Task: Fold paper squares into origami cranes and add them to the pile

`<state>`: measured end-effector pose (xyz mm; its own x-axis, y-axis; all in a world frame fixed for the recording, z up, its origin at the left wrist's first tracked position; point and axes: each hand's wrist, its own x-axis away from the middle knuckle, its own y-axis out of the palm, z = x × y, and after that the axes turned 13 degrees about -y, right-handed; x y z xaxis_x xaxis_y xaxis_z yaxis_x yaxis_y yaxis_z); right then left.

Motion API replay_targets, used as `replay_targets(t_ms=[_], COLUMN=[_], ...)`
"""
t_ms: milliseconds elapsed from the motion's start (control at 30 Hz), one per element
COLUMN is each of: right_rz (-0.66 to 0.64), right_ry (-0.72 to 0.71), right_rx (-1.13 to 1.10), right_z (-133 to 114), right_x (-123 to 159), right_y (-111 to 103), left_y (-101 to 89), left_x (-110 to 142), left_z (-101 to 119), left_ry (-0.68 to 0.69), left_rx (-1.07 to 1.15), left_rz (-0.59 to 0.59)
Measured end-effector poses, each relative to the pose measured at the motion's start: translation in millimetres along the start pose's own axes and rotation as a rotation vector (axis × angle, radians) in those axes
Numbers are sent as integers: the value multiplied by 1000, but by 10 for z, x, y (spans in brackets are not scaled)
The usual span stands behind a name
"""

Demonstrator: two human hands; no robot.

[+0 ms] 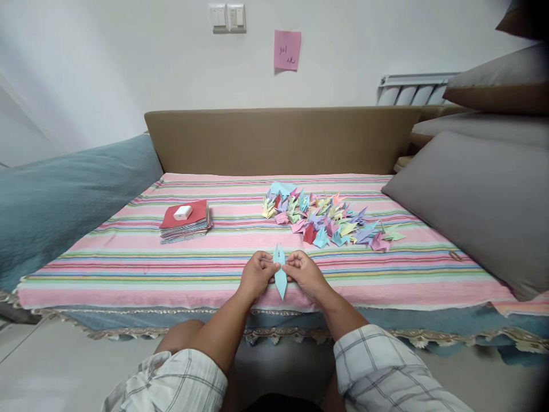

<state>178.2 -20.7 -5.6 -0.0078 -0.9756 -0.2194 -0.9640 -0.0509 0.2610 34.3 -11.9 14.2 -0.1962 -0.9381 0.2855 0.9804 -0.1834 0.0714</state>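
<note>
Between my two hands is a light-blue folded origami paper (281, 280), long and narrow. Its two thin points face away from me and a single broad point faces me. My left hand (258, 273) pinches its left edge with thumb and fingers. On the opposite edge, my right hand (303, 271) pinches it in the same way. Part of the paper's middle is covered by the thumbs. Just beyond my hands lies a spread of folded paper cranes (330, 220) in many colours.
A stack of coloured paper (185, 232) with a small white case (182, 213) on top lies to the left. Striped cloth (141, 269) covers the seat. Grey cushions (480, 194) are piled at the right, and a blue-covered armrest (77, 200) bounds the left. A small brownish ring-shaped object (455, 256) lies near the cushion.
</note>
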Motion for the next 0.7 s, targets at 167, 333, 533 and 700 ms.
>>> replay_targets(t_ms=[167, 333, 533, 700], right_rz=[-24, -128, -311, -500], right_ry=[-13, -225, -569, -596], right_rx=[291, 821, 994, 987], right_z=[17, -23, -12, -50], right_x=[-51, -22, -38, -59], right_y=[-29, -73, -164, -265], left_y=[-81, -89, -106, -199], left_x=[-9, 3, -47, -46], left_z=[15, 12, -41, 3], left_ry=[160, 336, 734, 688], left_rx=[-480, -1057, -1212, -1168], left_rz=[146, 315, 224, 105])
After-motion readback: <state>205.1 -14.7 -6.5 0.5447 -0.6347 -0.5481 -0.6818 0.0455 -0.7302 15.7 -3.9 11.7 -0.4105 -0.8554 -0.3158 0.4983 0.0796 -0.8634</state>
